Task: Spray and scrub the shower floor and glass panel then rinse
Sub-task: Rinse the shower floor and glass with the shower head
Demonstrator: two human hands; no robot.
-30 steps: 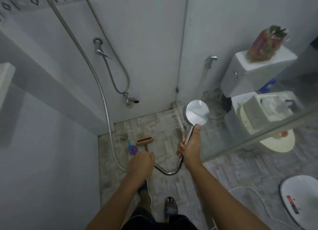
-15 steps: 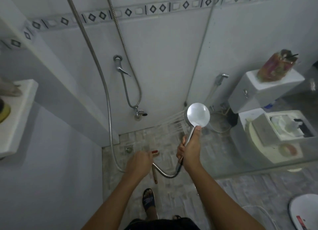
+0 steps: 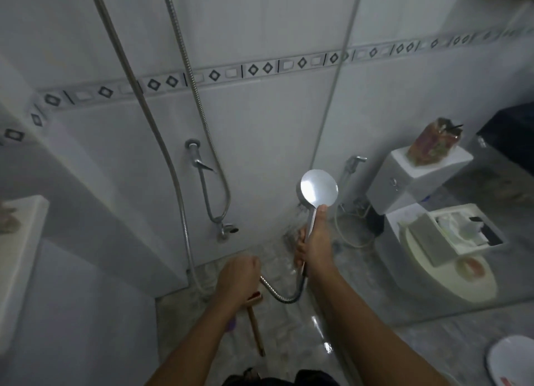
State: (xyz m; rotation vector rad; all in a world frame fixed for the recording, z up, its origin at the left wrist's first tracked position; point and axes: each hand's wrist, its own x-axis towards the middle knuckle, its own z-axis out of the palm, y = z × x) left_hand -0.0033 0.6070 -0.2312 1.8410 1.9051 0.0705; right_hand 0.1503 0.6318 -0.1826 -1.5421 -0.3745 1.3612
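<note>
My right hand (image 3: 315, 245) grips the handle of the round chrome shower head (image 3: 319, 188), held upright next to the near edge of the glass panel (image 3: 410, 299). Water sprays from its face down and to the left, toward the floor corner. My left hand (image 3: 238, 276) is a closed fist around the metal hose (image 3: 281, 297), which loops from it to the handle. A red-headed scrub brush (image 3: 255, 322) with a wooden handle lies on the wet tiled shower floor (image 3: 289, 342) below my left hand. A bit of a purple bottle (image 3: 231, 325) shows beside my left forearm.
Behind the glass stands a toilet (image 3: 450, 281) with a white tray on its lid, a tank (image 3: 419, 177) bearing a colourful packet, and a bidet sprayer (image 3: 356, 161). A wall tap (image 3: 196, 156) is straight ahead. A white ledge (image 3: 20, 241) juts out at left.
My view has tilted up the wall. The shower head has risen with my right hand, and its spray has turned from sideways to downward. My left hand stays closed near the brush.
</note>
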